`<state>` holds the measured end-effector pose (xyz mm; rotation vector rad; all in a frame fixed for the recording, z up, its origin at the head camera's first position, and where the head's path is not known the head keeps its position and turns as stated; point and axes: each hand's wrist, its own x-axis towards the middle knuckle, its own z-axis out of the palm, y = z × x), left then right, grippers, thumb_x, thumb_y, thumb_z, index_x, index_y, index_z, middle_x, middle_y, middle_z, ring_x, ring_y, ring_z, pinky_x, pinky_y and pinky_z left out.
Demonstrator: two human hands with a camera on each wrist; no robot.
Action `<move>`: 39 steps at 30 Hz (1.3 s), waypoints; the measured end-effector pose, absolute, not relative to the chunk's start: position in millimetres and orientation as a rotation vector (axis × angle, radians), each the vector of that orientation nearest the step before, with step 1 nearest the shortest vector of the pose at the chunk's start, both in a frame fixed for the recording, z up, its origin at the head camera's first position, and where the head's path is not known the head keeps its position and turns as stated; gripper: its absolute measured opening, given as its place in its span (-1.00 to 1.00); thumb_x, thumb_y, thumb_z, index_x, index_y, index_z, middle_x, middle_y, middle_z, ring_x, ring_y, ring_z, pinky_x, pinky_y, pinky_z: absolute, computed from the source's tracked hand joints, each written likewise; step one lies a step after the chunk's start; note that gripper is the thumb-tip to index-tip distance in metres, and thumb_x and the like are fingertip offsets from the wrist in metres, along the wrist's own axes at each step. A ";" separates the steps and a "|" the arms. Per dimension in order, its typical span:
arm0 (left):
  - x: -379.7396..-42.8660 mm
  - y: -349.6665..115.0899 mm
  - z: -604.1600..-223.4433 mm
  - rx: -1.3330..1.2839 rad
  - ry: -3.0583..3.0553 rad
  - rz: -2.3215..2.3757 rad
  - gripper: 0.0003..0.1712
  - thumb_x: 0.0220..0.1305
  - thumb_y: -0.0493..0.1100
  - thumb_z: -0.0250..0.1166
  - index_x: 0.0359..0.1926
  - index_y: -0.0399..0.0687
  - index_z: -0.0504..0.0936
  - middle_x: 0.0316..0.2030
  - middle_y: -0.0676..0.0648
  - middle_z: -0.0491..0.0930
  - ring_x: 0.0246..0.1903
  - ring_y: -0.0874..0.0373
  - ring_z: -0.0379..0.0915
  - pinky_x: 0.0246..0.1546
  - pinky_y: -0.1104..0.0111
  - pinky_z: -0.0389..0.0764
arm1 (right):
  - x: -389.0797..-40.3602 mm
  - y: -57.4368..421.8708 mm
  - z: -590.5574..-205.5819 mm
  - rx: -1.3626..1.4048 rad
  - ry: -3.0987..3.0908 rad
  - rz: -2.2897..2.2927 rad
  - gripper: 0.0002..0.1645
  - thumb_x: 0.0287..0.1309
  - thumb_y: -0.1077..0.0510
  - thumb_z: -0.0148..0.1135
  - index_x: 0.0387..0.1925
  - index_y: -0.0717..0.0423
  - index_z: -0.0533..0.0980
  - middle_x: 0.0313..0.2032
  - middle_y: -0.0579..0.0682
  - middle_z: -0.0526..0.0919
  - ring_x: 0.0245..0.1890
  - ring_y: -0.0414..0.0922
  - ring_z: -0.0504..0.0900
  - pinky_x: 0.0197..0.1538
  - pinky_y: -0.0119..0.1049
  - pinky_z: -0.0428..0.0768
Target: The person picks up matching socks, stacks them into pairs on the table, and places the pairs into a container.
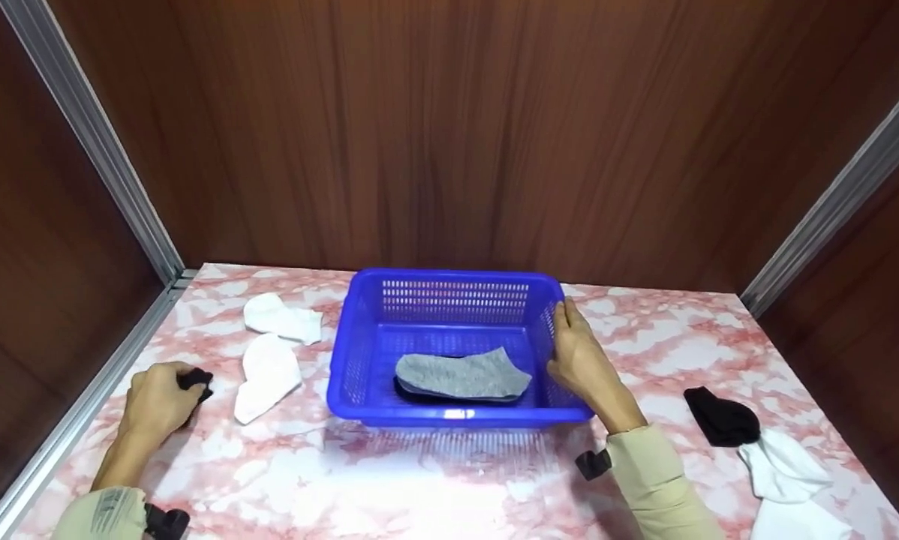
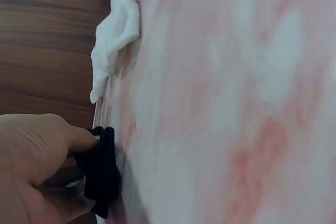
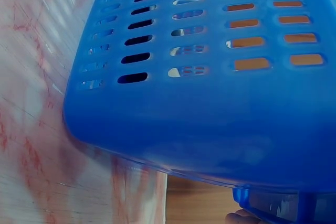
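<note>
At the left of the table, my left hand [image 1: 157, 397] pinches a bunched black sock [image 1: 196, 381] between thumb and fingers. The left wrist view shows that black sock low against the tabletop, partly covered by the hand. My right hand [image 1: 586, 364] grips the right side of a blue plastic basket [image 1: 350, 315], its fingers over the rim. Inside the basket lies a flat grey sock [image 1: 461, 375], with a dark layer showing beneath it. Two white socks, an upper one [image 1: 283, 319] and a lower one [image 1: 268, 375], lie between my left hand and the basket.
On the right of the table are a black sock [image 1: 722, 418], a white sock [image 1: 786, 465] touching it, and more white fabric [image 1: 798, 521] cut off by the frame. Brown wood-look panels [image 1: 449, 150] stand behind and at both sides, with metal corner posts [image 1: 97, 135].
</note>
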<state>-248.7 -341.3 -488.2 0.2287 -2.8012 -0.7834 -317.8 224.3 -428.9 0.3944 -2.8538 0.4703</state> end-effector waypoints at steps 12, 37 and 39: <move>-255.7 -308.9 -455.3 0.161 -2.682 -0.878 -0.61 0.20 -0.21 0.31 0.03 -0.31 0.65 -0.13 -0.36 0.70 -0.05 -0.31 0.59 -0.02 -0.13 0.54 | -319.2 222.5 -429.6 0.399 -2.853 0.477 0.05 -0.21 0.43 0.19 0.38 0.61 0.00 0.41 0.56 0.05 0.43 0.37 0.15 0.49 0.11 0.18; -220.2 -215.6 -409.8 -0.102 -2.590 -1.291 -0.76 0.18 -0.21 0.39 -0.09 -0.04 0.71 -0.18 -0.16 0.75 -0.31 0.10 0.71 -0.42 0.51 0.67 | -318.4 225.5 -430.3 0.415 -2.754 0.556 -0.12 -0.07 0.41 0.14 0.35 0.56 0.14 0.36 0.57 0.16 0.37 0.41 0.25 0.44 0.17 0.25; -216.6 -209.9 -406.0 -0.117 -2.571 -1.355 -0.75 0.18 -0.21 0.40 -0.08 -0.04 0.70 -0.18 -0.14 0.75 -0.32 0.11 0.71 -0.39 0.50 0.68 | -317.6 225.8 -429.9 0.410 -2.719 0.575 -0.18 0.00 0.35 0.17 0.33 0.53 0.20 0.33 0.57 0.21 0.33 0.43 0.29 0.41 0.20 0.28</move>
